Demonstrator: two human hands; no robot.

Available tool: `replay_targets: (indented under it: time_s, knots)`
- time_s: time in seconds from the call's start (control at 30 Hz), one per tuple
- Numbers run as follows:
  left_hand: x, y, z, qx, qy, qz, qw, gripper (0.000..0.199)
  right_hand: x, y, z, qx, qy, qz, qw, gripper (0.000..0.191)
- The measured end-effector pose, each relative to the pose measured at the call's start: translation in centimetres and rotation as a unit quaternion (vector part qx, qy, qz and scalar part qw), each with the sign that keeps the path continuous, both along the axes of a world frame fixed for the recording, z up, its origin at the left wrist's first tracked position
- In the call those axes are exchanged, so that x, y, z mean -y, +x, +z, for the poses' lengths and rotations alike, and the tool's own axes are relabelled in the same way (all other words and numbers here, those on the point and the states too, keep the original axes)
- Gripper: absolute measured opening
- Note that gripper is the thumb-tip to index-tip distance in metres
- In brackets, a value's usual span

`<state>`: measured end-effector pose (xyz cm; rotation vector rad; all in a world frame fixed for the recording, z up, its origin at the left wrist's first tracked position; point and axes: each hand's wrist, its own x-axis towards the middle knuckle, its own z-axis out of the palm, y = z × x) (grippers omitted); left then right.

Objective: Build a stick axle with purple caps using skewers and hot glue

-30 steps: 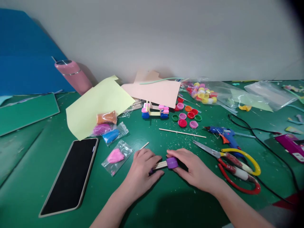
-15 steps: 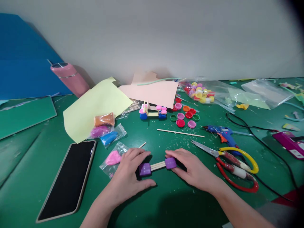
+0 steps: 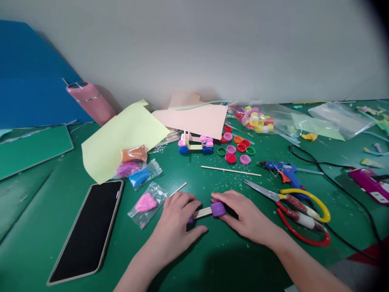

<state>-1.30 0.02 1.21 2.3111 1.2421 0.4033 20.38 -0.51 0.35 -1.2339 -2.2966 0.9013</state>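
Note:
A small dumbbell-shaped piece lies low over the table, made of several thin wooden sticks with a purple clay block at each end. My right hand grips the right block between thumb and fingers. My left hand curls over the left block, its thumb in front and fingers behind; most of that block is hidden. Beside my left fingers lies a loose stick, and a bag of pink clay is to their left. Behind, another stick lies flat.
A glue gun and scissors lie right, with a black cord beyond. A phone is left. Farther back are a small pink-and-blue model, bottle caps, clay packets, coloured paper and a pink bottle.
My left hand has slid right and now covers most of the left purple block, which was in plain sight before. My right hand stays on the right block.

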Motion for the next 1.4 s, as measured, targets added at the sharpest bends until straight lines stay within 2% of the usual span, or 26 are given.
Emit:
replay_targets:
  time_s: [0.1, 0.2, 0.73, 1.4]
  knots:
    - [-0.1, 1.0, 0.6, -0.042, 0.001, -0.003, 0.999, 0.015, 0.0, 0.0, 0.0, 0.003, -0.004, 0.002, 1.0, 0.045]
    - [-0.2, 1.6, 0.9, -0.079, 0.002, -0.006, 0.997, 0.01, 0.0, -0.1, 0.1, 0.01, -0.005, 0.002, 1.0, 0.044]
    - [-0.1, 1.3, -0.4, -0.047, 0.01, -0.028, 0.998, 0.018, -0.2, -0.1, -0.2, 0.015, -0.01, 0.011, 1.0, 0.042]
    - [0.3, 1.4, -0.5, -0.048, 0.014, -0.025, 0.998, 0.017, -0.1, -0.1, 0.2, 0.024, -0.024, 0.012, 0.999, 0.044]
